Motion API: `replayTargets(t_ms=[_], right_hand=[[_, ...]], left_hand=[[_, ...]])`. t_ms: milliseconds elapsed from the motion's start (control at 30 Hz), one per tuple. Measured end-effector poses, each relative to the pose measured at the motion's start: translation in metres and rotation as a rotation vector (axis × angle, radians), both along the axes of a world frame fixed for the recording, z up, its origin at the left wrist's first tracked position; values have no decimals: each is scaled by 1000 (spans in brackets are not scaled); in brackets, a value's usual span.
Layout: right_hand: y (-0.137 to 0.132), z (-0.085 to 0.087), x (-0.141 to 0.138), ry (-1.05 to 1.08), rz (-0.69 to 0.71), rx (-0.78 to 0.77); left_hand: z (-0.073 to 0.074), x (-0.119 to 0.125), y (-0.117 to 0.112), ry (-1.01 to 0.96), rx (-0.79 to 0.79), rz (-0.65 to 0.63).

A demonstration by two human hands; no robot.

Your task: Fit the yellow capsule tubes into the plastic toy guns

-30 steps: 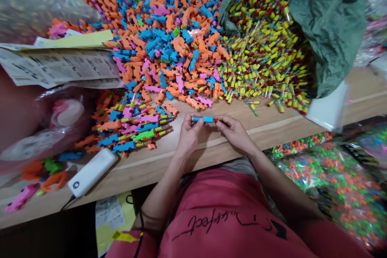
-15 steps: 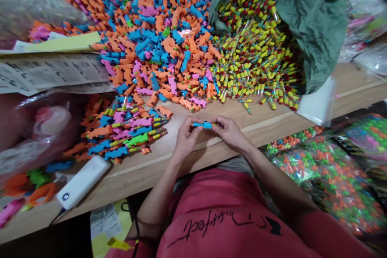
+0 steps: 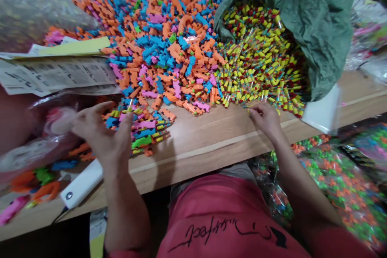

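The person's left forearm rose steeply over the desk [image 3: 196, 141], the left hand [image 3: 105, 143] spread with thumb and fingers apart above the row of colourful toys [image 3: 142, 142], while the right hand [image 3: 266, 119] reached forward, fingertips together at a small yellow piece [image 3: 249, 110] before the heap; whether they gripped it, I couldn't tell. Black script crossed the red shirt [image 3: 211, 193], and the sheets' [image 3: 69, 74] print was too small to read.

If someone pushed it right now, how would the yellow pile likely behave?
The yellow pile would probably slump and scatter, since its pieces lie loose at many angles. Single pieces may roll on the table, as they look slim and tubular. Each is likely light, being small beside the right hand.
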State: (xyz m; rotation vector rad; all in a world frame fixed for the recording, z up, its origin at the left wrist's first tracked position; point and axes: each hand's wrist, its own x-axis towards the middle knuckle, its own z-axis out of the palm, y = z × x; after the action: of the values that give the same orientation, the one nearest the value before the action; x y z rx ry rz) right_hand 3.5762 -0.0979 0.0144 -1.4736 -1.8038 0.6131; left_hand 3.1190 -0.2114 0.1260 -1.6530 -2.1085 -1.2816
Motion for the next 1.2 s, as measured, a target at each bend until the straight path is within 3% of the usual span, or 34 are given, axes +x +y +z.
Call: replayTargets(t_ms=[67,133,200,300,367,433,600,833,933,1200], right_hand=[[4,-12,6,-90,-64,-4],[2,-23,3,-128,-105,-22],[-1,-29,-3,-124,-112,-37],[-5,-32,-9,-135,-73,-38],[-7,-30,-12,-151,-41,-16],[-11,-25,-19,-125,-15,6],[-27,-6,-61,69,106,-12],[-40,17,-113,281,330,-97],[-44,21,-116,303,365,-145],[-50,26,-112,325,399,-185]], left_hand=[[-16,18,15,-24,0,-72],[-43,48,37,-146,-111,-280],[-71,79,59,-277,-276,-366],[-100,108,82,-473,-393,-220],[-111,115,89,-555,-366,-124],[-118,117,90,-591,-308,-114],[-124,125,78,-662,-198,-291],[-103,146,40,-611,-216,-665],[-97,150,32,-603,-258,-707],[-93,147,32,-444,-197,-731]])
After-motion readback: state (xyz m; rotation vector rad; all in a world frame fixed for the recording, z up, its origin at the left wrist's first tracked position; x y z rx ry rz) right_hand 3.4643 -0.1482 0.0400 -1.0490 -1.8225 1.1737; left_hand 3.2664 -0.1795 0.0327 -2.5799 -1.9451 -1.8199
